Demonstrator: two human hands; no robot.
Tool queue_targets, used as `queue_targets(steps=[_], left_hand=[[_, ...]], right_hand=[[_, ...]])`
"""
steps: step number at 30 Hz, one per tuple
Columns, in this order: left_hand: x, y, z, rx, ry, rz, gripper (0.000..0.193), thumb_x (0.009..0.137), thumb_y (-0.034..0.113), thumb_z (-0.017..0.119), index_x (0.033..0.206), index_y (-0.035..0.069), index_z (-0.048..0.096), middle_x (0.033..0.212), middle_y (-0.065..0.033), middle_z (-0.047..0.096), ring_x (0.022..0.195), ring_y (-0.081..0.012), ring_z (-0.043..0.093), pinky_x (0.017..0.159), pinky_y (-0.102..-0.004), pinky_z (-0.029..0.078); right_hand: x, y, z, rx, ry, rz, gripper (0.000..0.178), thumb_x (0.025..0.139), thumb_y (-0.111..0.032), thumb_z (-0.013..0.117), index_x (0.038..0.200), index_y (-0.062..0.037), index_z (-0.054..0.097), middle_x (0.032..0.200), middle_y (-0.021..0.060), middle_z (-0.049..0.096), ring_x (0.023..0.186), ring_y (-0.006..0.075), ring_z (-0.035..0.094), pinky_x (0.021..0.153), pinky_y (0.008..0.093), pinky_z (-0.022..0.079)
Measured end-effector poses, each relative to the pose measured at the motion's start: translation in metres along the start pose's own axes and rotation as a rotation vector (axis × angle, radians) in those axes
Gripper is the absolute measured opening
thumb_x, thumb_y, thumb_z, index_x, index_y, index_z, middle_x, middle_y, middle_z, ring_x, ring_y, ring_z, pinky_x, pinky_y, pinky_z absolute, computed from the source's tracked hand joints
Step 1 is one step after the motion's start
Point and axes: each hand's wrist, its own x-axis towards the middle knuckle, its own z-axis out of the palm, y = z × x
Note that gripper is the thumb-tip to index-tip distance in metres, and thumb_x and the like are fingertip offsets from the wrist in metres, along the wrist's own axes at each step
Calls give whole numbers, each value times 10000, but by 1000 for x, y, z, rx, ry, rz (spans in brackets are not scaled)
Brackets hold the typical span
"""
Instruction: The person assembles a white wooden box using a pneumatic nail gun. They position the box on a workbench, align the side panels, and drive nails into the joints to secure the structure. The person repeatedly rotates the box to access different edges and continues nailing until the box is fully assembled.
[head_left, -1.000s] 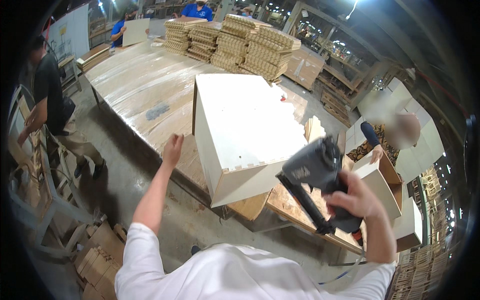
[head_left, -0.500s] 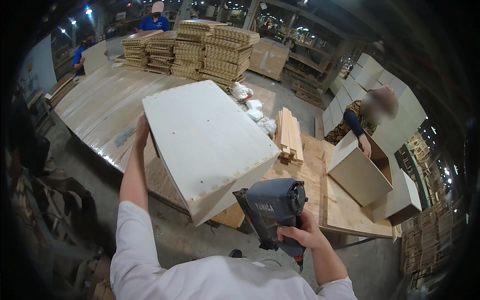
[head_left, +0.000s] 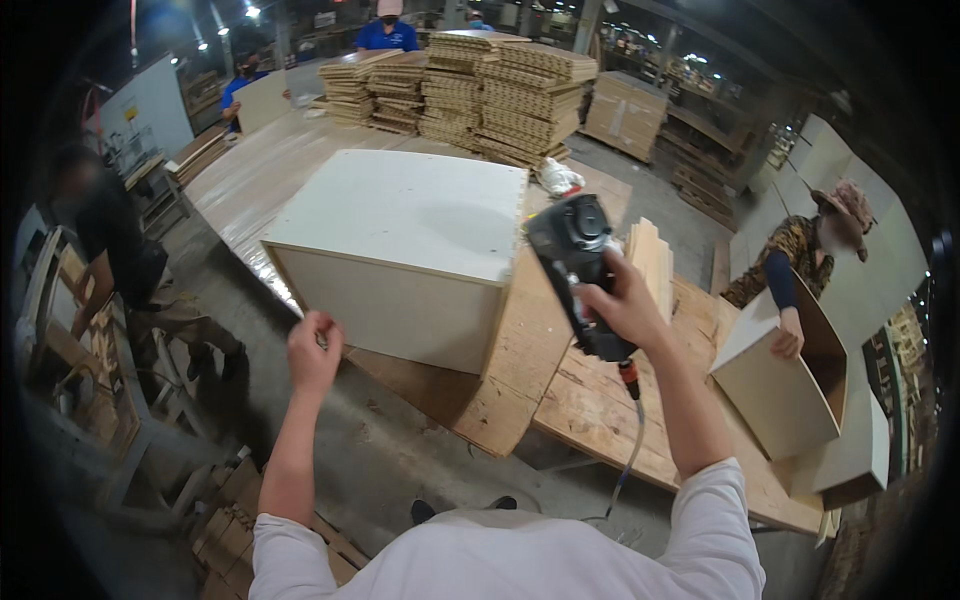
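Observation:
A white box-shaped cabinet (head_left: 400, 240) stands on a wooden workbench (head_left: 590, 400) in front of me. My right hand (head_left: 625, 300) grips a dark pneumatic nail gun (head_left: 578, 262) by its handle, raised next to the cabinet's right top corner, with an air hose hanging below. My left hand (head_left: 314, 352) hovers off the cabinet's near left corner, fingers loosely curled, holding nothing and not touching the box.
Stacks of slatted wooden pieces (head_left: 480, 90) sit on a long table (head_left: 250, 170) behind. Short boards (head_left: 650, 255) lie right of the cabinet. A person at right holds an open box (head_left: 785, 375). Another person stands at left; wood scraps (head_left: 230, 510) lie on the floor.
My left hand has come off the cabinet's edge. The nail gun has risen from low in front of me to the cabinet's right top corner. The cabinet now sits flat.

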Motion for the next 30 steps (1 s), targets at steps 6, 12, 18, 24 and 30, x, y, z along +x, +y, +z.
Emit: queue_targets(steps=[6, 12, 18, 24, 30], left_hand=[[36, -120, -46, -68, 238, -453, 539, 948, 403, 538, 1251, -40, 489, 1155, -197, 595, 948, -270, 588, 834, -369, 462], [50, -88, -8, -96, 107, -572, 592, 986, 479, 358, 1139, -37, 605, 1094, -279, 624, 1084, -395, 575, 918, -411, 432], [-34, 35, -50, 234, -220, -260, 379, 927, 351, 517, 814, 8, 632, 665, -185, 609, 652, -402, 602, 584, -466, 451], [-94, 127, -43, -534, -632, 429, 189, 748, 246, 759, 876, 112, 719, 705, -16, 665, 629, -255, 634, 623, -337, 521], [-104, 205, 47, -409, -669, 533, 155, 795, 169, 684, 935, 104, 691, 841, -106, 680, 809, -286, 649, 768, -375, 513]], right_hand=[[-65, 14, -42, 222, 99, 29, 247, 828, -42, 616, 1044, 11, 507, 742, 46, 546, 563, 129, 569, 495, 274, 458], [-169, 13, -66, 220, 263, 198, 300, 767, 23, 583, 1059, 31, 514, 849, 96, 552, 554, 175, 594, 480, 295, 483], [-185, -7, -82, 212, 444, 173, 296, 806, 2, 562, 1091, 18, 485, 889, 98, 544, 544, 177, 581, 456, 302, 484], [-146, -63, -91, 93, 431, 90, 266, 827, -116, 637, 1034, -2, 515, 771, 45, 545, 526, 122, 557, 458, 266, 456], [-153, -138, -82, 6, 314, 166, 298, 791, -91, 653, 1036, 25, 527, 717, 43, 542, 503, 117, 562, 453, 254, 472]])
